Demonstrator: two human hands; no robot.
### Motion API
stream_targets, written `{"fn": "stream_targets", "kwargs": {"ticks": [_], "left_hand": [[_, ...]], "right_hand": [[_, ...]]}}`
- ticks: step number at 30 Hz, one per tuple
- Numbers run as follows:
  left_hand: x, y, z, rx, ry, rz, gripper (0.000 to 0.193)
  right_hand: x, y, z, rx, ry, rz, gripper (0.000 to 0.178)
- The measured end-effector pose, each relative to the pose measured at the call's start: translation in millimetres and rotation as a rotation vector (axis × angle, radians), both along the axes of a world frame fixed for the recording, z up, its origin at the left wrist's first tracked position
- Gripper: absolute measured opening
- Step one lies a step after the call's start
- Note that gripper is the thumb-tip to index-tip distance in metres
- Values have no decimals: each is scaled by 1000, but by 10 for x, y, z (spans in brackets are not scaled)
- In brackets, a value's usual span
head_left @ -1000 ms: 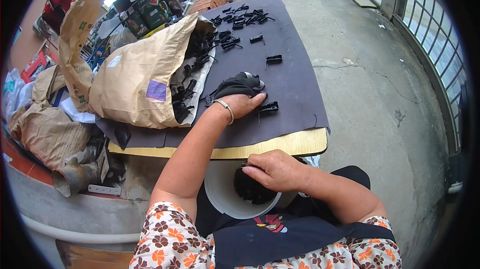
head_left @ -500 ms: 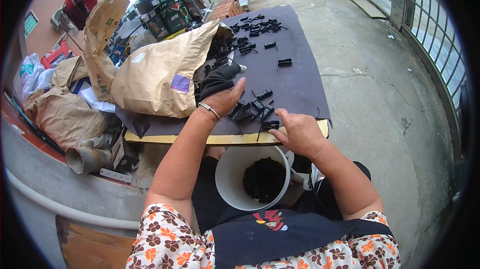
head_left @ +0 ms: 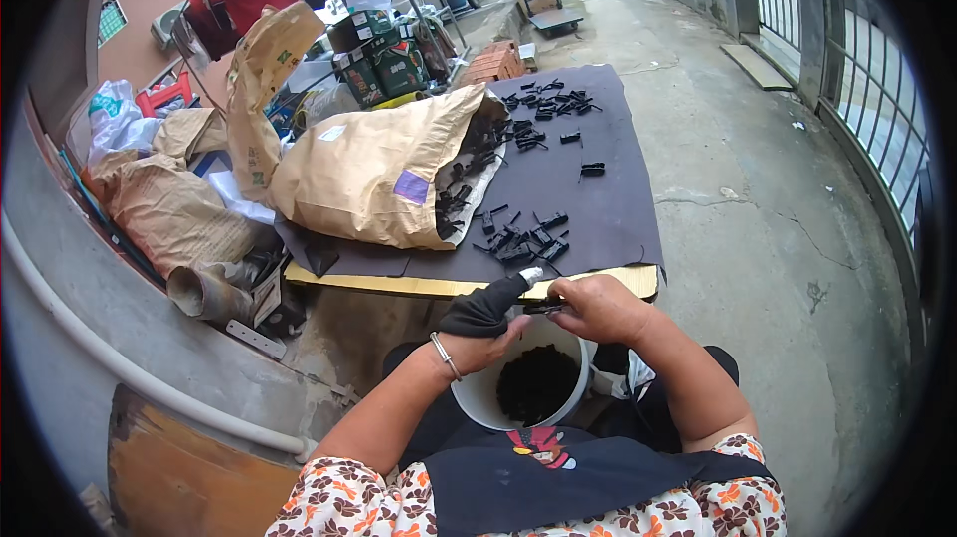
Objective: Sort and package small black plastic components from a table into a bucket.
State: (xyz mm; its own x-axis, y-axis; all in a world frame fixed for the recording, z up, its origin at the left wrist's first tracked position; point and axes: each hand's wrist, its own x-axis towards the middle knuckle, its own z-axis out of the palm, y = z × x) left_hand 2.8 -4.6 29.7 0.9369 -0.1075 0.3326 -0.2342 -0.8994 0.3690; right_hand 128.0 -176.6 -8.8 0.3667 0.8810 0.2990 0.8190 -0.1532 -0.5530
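My left hand (head_left: 485,312) wears a black fingerless glove, a pale wrapping on one fingertip and a bracelet at the wrist. It meets my right hand (head_left: 601,309), which is bare, just above the white bucket (head_left: 469,399). Between them is a small black plastic part (head_left: 543,307), with the fingers of both hands closed on its ends and hiding much of it. Dark pieces (head_left: 538,383) lie in the bucket. Just beyond my hands, a loose pile of similar black parts with thin tails (head_left: 520,244) rests on the dark-covered table (head_left: 608,223).
A large paper sack (head_left: 364,178) lies on the table's left, its mouth facing right and black parts inside. More black parts (head_left: 548,101) are scattered at the far end. Filled bags (head_left: 169,203) and a pipe piece (head_left: 194,290) crowd the left; a barred fence (head_left: 877,98) runs along the right.
My left hand has drawn back from the sack's mouth toward me. My right hand has brought the black part from the table edge to over the bucket, where both hands meet.
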Motion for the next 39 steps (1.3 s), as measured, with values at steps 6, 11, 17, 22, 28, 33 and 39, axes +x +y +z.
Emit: {"fn": "stream_targets", "kwargs": {"ticks": [6,11,17,22,28,33,39], "left_hand": [[-396,44,-230,-165,235,-194,51],[-601,152,-485,-370,-42,-145,39],[-773,185,-510,-1211,339,36,31],[-945,209,-337,-1096,267,90,21],[-906,139,-279,-935,-76,-30,19],[-861,201,-222,-886,96,145,30],[-730,170,-340,-631,-136,91,31]], "right_hand": [[-538,43,-182,118,374,141,27],[-864,197,-97,248,436,-14,28],[-1198,435,230,359,-148,337,26],[-1203,603,268,459,96,47,11],[-1184,678,269,368,473,-131,13],[-986,575,230,176,440,-25,16],[-961,611,191,168,394,-35,24]]}}
